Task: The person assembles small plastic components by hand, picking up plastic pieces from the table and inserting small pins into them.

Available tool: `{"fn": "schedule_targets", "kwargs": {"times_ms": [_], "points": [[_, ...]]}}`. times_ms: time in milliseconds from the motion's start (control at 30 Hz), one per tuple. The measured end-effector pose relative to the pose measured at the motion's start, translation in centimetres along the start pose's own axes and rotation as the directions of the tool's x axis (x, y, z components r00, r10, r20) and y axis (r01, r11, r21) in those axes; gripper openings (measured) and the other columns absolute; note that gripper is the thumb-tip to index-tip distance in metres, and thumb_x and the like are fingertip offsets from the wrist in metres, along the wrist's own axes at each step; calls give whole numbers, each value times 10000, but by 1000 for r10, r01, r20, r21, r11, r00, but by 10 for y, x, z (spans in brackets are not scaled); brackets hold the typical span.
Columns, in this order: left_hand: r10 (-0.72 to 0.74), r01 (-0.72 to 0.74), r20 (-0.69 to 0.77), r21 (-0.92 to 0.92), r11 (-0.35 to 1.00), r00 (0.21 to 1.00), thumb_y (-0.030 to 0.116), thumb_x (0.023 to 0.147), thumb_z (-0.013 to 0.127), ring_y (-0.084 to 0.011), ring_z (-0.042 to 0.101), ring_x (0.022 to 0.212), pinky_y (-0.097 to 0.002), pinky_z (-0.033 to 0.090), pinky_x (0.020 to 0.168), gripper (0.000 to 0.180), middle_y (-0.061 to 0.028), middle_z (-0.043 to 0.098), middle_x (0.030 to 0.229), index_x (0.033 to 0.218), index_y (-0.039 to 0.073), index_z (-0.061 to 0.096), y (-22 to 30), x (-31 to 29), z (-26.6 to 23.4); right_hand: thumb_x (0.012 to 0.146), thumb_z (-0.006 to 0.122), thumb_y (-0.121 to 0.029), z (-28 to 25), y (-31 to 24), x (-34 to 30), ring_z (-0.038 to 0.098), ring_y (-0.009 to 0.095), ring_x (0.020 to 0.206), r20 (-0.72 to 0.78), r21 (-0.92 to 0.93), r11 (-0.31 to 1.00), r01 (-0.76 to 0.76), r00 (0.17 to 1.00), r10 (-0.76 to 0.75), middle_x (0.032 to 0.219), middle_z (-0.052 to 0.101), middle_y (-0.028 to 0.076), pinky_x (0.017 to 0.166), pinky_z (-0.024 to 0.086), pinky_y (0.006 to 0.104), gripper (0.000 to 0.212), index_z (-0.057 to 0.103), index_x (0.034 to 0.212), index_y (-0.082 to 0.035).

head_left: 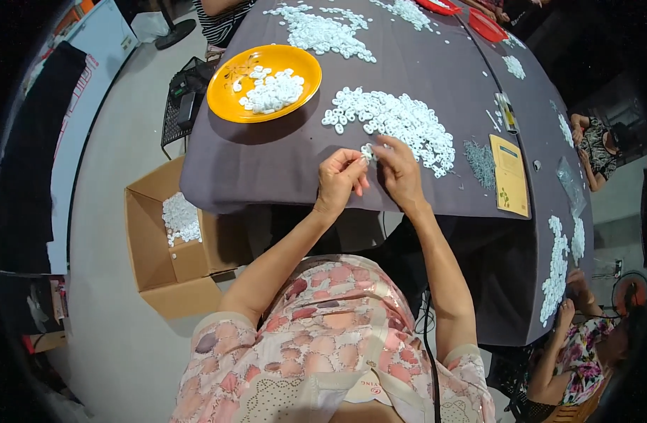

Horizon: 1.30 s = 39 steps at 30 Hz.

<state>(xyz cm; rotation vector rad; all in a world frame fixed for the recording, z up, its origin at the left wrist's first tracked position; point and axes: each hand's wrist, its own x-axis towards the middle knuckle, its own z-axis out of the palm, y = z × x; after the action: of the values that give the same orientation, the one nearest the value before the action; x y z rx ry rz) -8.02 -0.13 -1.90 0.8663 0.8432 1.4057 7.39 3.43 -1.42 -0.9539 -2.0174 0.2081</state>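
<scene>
My left hand (339,182) is closed in a pinch on a small white plastic piece (366,151), at the near edge of the cloth-covered table. Fingers curled, my right hand (402,171) comes up beside the same piece from the right; whether its fingertips grip anything is hard to make out. Just beyond both hands spreads a pile of white oval plastic pieces (408,127) with holes in them. To the far left of it, an orange-yellow bowl (306,67) contains more such pieces.
A heap of thin grey bits (480,163) lies by a yellow booklet (509,180) on the right. An open cardboard box (150,240) with white pieces stands on the floor at left. Several people sit around the dark tablecloth (260,169); one person's hand (576,282) touches white pieces.
</scene>
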Motion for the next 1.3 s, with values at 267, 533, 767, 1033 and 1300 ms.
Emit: {"fn": "schedule_targets", "kwargs": {"times_ms": [267,533,767,1033,1300], "points": [[-2,-2,-46,-86,996,999,81,912,530,-102,556,532,-200,422,436,102,-58,565,749,909,-21,540,-2,4,2,755,621,7,-9,-5,-2,544,278,800,-29,-132,980,-146,989,144,835,587,91,699,434,368,146,647,888,-46],[-3,3,-9,-13,1000,1000,90,913,536,-95,565,542,-197,424,438,95,-50,586,754,910,-3,557,-2,2,2,751,671,-101,2,-12,4,550,302,796,19,-309,929,-203,975,219,797,567,117,691,439,398,154,606,874,-34],[9,-9,16,23,1000,1000,97,910,544,-90,561,536,-195,424,437,102,-48,591,747,916,-2,567,-2,2,1,740,651,-43,-2,-12,4,569,300,702,73,-114,950,-291,951,300,763,573,120,620,446,384,145,560,851,-33],[-18,18,38,15,1000,999,99,909,545,-97,564,540,-201,428,442,102,-50,586,755,910,-1,561,-4,5,0,703,611,20,-9,-13,-10,594,289,679,-36,-44,978,-203,979,201,721,608,106,621,469,362,156,648,841,-43],[-22,18,54,86,996,998,89,905,549,-102,566,540,-203,423,436,88,-53,581,753,905,1,554,-5,5,-1,734,648,-18,-18,-16,-15,574,326,696,56,-171,969,-180,980,192,729,545,111,592,455,397,128,531,777,-49]]}}
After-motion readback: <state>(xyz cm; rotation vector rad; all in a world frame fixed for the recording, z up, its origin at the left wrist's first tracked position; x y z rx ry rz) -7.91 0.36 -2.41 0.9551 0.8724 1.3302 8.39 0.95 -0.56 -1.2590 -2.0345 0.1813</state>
